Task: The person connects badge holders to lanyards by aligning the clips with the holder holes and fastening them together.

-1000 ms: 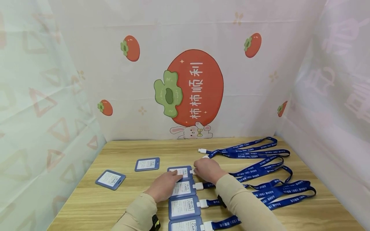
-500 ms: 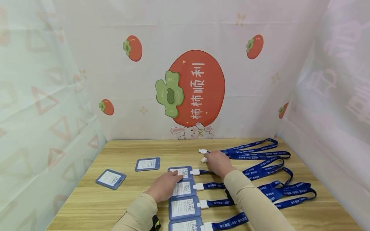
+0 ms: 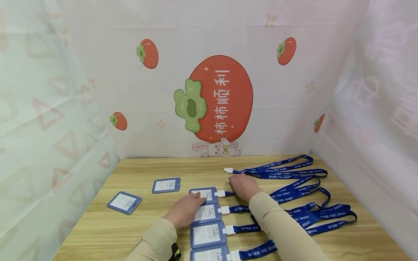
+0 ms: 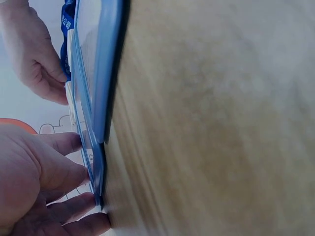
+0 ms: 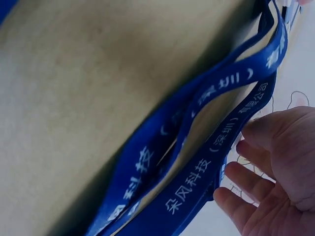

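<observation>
My left hand (image 3: 183, 210) rests on the two farthest of a column of blue badge holders (image 3: 209, 232), fingers extended over their left side. In the left wrist view its fingertips (image 4: 74, 142) touch the holder's face and edge. My right hand (image 3: 244, 186) pinches a blue lanyard (image 5: 194, 179) close behind its white clip, which mostly hides under the fingers. Just below this hand, the farthest holder's own white clip (image 3: 221, 194) is joined to its slot, its strap running beneath the hand. Nearer holders have white clips and straps on their right too.
Two loose badge holders, one upper (image 3: 166, 185) and one lower left (image 3: 125, 203), lie on the wooden table (image 3: 98, 232). Another lanyard (image 3: 281, 170) is spread at the back right, its white clip (image 3: 228, 170) pointing left. Printed cloth walls (image 3: 156, 90) enclose the table.
My right hand has left the farthest holder's clip, moved right to a loose lanyard's clip, then shifted slightly left with it. The left hand has stayed on the holders.
</observation>
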A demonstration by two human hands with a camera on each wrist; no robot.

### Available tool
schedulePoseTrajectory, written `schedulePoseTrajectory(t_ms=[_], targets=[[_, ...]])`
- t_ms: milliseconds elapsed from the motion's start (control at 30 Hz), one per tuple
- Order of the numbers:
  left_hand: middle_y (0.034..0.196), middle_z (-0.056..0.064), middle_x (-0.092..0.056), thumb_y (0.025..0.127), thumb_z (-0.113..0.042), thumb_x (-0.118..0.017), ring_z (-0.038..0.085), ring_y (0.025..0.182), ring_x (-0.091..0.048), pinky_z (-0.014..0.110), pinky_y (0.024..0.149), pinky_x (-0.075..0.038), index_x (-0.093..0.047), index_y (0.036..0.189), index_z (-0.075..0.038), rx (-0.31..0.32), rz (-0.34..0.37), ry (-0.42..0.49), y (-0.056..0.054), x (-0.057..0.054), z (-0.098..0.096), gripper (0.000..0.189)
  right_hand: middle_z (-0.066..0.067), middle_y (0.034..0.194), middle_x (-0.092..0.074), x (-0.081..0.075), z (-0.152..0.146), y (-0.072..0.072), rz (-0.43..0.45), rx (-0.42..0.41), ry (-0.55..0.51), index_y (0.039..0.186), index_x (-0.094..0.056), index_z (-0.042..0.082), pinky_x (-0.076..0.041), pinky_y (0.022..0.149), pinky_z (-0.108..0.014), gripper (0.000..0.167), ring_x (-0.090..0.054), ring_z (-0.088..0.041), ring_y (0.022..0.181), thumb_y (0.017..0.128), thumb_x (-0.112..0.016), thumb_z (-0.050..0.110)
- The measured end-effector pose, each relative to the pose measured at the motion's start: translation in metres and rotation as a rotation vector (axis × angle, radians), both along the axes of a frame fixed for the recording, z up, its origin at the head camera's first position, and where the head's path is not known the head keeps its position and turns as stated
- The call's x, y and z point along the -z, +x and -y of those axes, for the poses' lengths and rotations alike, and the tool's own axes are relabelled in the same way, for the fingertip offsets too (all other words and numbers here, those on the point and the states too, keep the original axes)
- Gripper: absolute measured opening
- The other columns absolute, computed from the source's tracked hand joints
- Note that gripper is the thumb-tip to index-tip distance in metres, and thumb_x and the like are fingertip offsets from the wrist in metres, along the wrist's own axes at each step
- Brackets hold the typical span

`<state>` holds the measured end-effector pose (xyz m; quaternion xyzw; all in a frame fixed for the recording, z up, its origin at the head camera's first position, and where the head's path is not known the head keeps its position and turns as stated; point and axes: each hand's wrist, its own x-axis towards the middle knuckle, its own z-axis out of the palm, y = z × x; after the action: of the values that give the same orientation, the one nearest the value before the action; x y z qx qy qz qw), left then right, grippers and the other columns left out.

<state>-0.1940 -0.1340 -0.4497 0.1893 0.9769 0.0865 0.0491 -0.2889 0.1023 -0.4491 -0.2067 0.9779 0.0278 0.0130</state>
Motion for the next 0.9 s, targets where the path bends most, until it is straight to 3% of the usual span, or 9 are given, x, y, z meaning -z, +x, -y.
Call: schedulePoseTrajectory(t_ms=[233,900], targets=[[0.154,0.014,-0.055,0.105,-0.003,-0.053,0.038,0.142,-0.053,0.053,0.116,-0.046,-0.065,0.143,-0.016,-0.008,0.011,0.010,0.000,-0.002,0.000,0.042,-0.005,0.129,-0.072,0.001,0.006,0.003,-0.018,0.003,0.021,0.129,-0.070,0.015,-0.058,0.102,-0.045,0.025,-0.069,-0.027,0.118,0.107,-0.058,0.014],[0.155,0.015,-0.054,0.106,-0.005,-0.054,0.040,0.143,-0.051,0.055,0.117,-0.045,-0.065,0.143,-0.015,-0.017,0.020,0.035,0.000,-0.001,-0.001,0.040,-0.011,0.134,-0.066,-0.004,0.018,0.008,0.093,0.030,-0.085,0.136,-0.066,0.012,-0.057,0.103,-0.047,0.032,-0.066,-0.028,0.121,0.112,-0.048,0.023]])
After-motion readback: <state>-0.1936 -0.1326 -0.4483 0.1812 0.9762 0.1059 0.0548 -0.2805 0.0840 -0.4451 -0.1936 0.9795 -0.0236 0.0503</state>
